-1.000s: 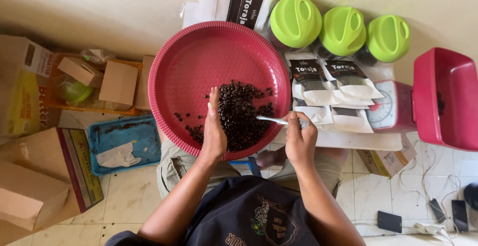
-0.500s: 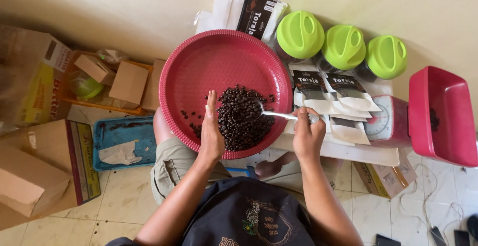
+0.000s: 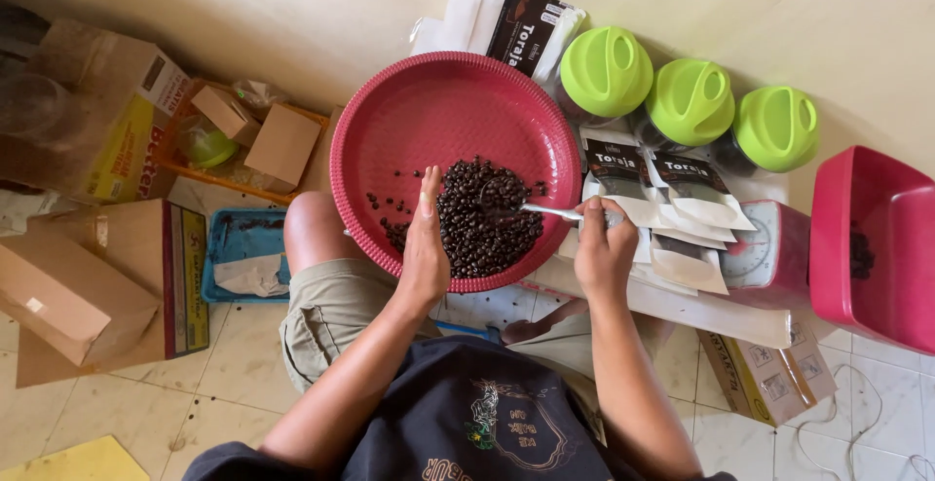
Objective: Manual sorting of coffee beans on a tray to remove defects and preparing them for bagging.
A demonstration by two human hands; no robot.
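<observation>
A round red basin (image 3: pixel 438 111) rests on my lap and holds a heap of dark coffee beans (image 3: pixel 482 223) near its front rim. My left hand (image 3: pixel 426 247) stands flat on edge against the left side of the heap, fingers together and straight. My right hand (image 3: pixel 604 247) grips the handle of a metal spoon (image 3: pixel 536 210) whose bowl sits in the beans. A few loose beans lie left of the heap.
Three jars with green lids (image 3: pixel 687 101) stand behind several small pouches (image 3: pixel 662 199). To the right are a kitchen scale (image 3: pixel 769 247) and a red tub (image 3: pixel 872 247). Cardboard boxes (image 3: pixel 88 286) and a blue tray (image 3: pixel 243 257) lie on the left.
My view has shifted, so the basin sits further right in the frame. The spoon's bowl has moved deeper into the beans. My left hand stays against the heap.
</observation>
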